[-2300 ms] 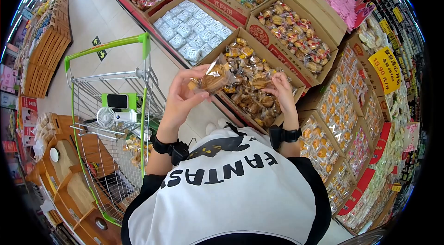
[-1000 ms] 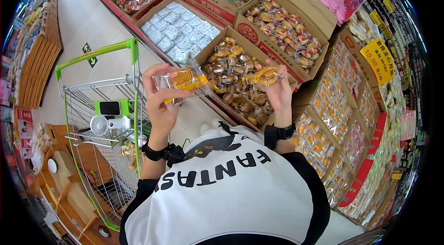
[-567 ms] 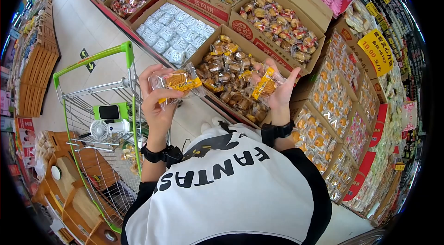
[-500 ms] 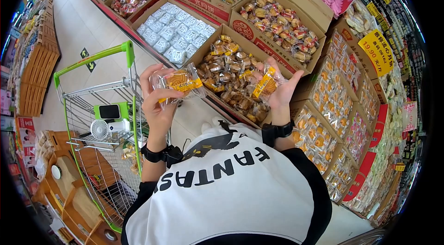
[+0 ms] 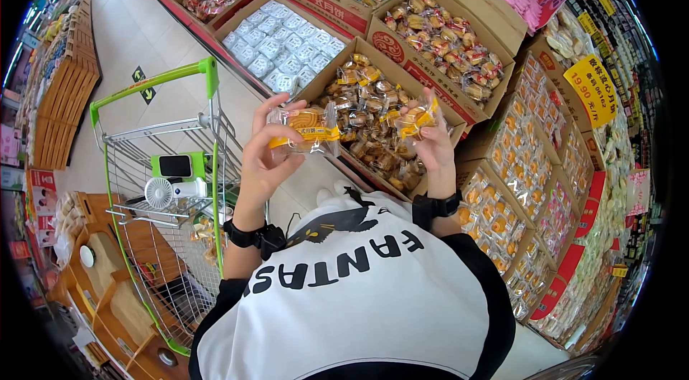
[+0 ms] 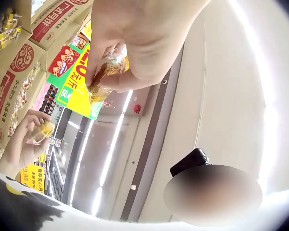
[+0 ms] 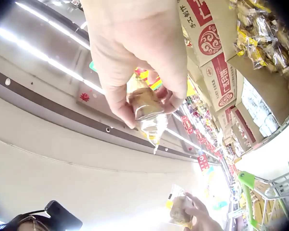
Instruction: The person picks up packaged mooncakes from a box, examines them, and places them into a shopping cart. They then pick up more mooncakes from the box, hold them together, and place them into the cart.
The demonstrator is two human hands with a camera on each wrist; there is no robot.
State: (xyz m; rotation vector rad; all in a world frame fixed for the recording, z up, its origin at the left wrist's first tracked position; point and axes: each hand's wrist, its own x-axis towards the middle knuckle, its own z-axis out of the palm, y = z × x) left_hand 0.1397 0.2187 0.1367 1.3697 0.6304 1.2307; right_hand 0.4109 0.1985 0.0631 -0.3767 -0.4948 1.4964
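A: In the head view, where is the left packet (image 5: 308, 129) pointing?

B: It is lying crosswise between thumb and fingers, its long axis running nearly level and its yellow band facing the camera. The left forearm is reaching forward, and the left hand (image 5: 264, 154) is curving narrowly around the packet's near side.

A: And the right packet (image 5: 415, 120)?

B: That one is tilting, its yellow band slanting up to the right. The right forearm is rising beside the carton (image 5: 393, 68), and the right hand (image 5: 435, 149) is pinching the wrapper. Both packets are hovering over or near the carton's heaped cakes (image 5: 362, 111).

A: What is the left wrist view showing?

B: The left hand is bending down from the top, gripping its packet, whose long axis is slanting down to the left. The right hand is holding its own packet farther off.

A: And the right wrist view?

B: Fingertips are closing on both sides of the right packet; its clear end is pointing downward. Below, the left hand is holding the left packet.
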